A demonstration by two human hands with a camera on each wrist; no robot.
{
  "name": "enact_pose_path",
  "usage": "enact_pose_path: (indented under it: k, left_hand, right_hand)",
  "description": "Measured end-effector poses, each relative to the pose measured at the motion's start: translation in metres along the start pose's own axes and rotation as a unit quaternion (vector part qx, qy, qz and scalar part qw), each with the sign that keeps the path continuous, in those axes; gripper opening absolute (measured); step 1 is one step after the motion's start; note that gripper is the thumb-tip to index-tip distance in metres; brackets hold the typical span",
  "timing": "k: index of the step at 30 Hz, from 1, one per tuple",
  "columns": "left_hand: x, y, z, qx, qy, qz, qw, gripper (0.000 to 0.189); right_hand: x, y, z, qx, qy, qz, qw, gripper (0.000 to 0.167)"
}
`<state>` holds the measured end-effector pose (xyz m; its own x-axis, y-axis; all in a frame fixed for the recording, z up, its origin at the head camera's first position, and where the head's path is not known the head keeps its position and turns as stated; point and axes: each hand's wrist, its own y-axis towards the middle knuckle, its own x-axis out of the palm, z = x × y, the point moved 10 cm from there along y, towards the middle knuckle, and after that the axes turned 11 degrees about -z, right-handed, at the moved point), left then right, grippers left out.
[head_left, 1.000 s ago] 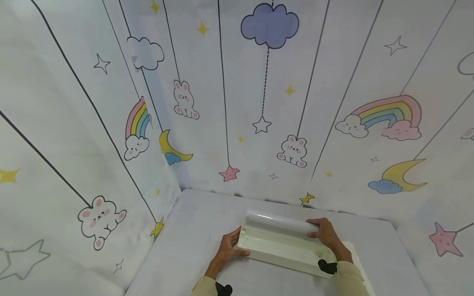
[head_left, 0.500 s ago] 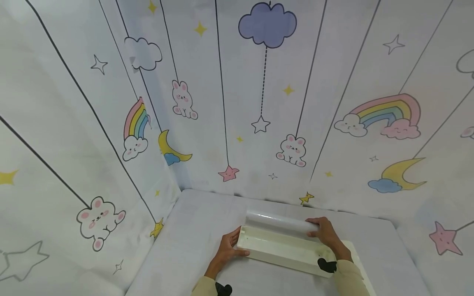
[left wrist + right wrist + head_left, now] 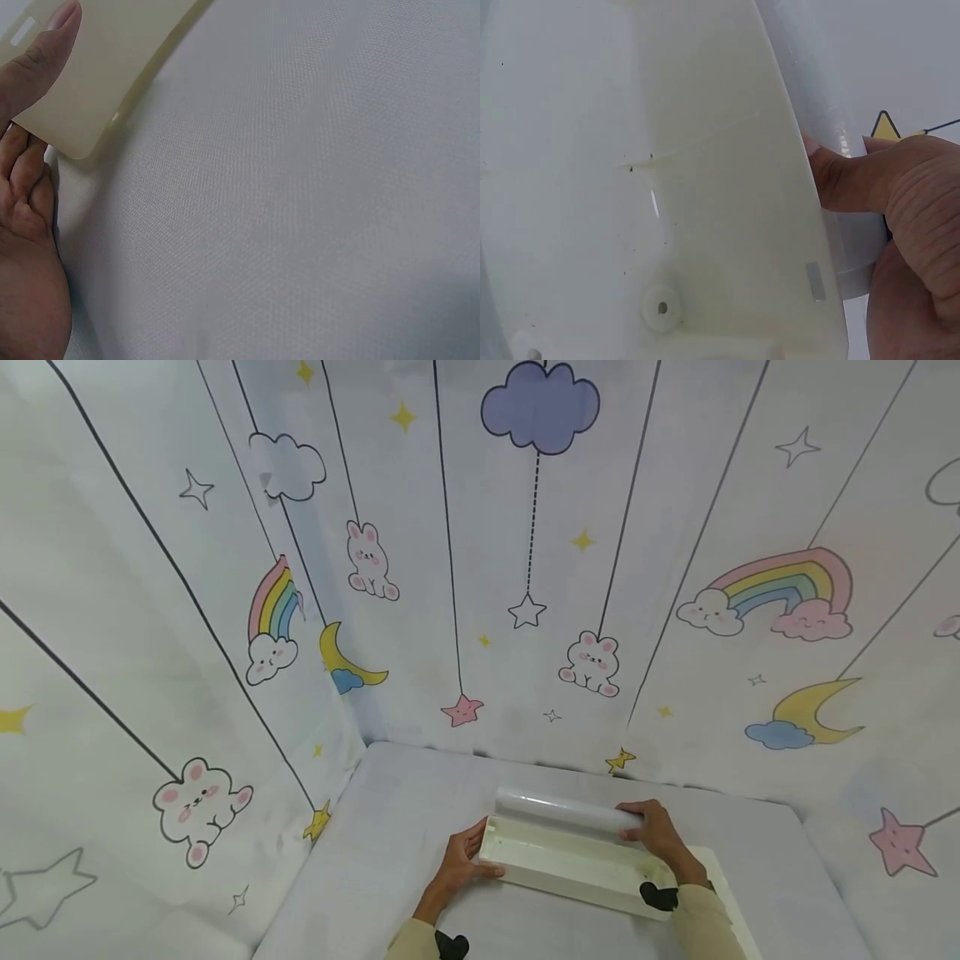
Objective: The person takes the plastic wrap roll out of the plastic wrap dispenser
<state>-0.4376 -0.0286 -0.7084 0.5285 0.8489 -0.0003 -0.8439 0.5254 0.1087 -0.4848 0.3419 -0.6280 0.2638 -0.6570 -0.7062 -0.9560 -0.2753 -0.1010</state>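
Observation:
A long, open cream plastic box [image 3: 577, 862] lies slightly slanted on the white-covered table in the head view. My left hand [image 3: 457, 865] grips its left end, thumb along the near wall and fingers at the far side. Behind the box's far wall lies a shiny, whitish roll that looks like plastic wrap [image 3: 555, 807]. My right hand [image 3: 662, 837] holds this roll near its right end. In the right wrist view the thumb presses the roll close beside the box wall [image 3: 780, 225]. Specks and a small round boss show inside the box.
A flat cream piece [image 3: 723, 893], perhaps the box's lid, lies under the right forearm. White walls [image 3: 420, 635] printed with clouds, rabbits, stars and rainbows close off the table [image 3: 390, 810] behind and at the left.
The camera view shifts very slightly. Hands, box and roll keep practically the same places.

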Motion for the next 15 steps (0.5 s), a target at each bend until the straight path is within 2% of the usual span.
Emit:
enact_pose_path:
  k: [4,11,15]
  left_hand:
    - [0.0003,0.0000,0.0044,0.009,0.014,-0.004,0.9999,0.111]
    - [0.0000,0.0005,-0.0015,-0.019,-0.010,0.001,0.9998,0.114]
    - [0.0009,0.0006,0.0010,-0.014,0.001,0.000,0.9999,0.113]
  right_hand:
    - [-0.0002,0.0019,-0.0029,-0.008,0.005,0.003,1.0000,0.051]
    - [0.0020,-0.0009,-0.0020,-0.007,0.006,0.002,1.0000,0.050]
    - [0.0027,-0.0016,-0.0016,-0.007,0.007,0.002,0.9999,0.050]
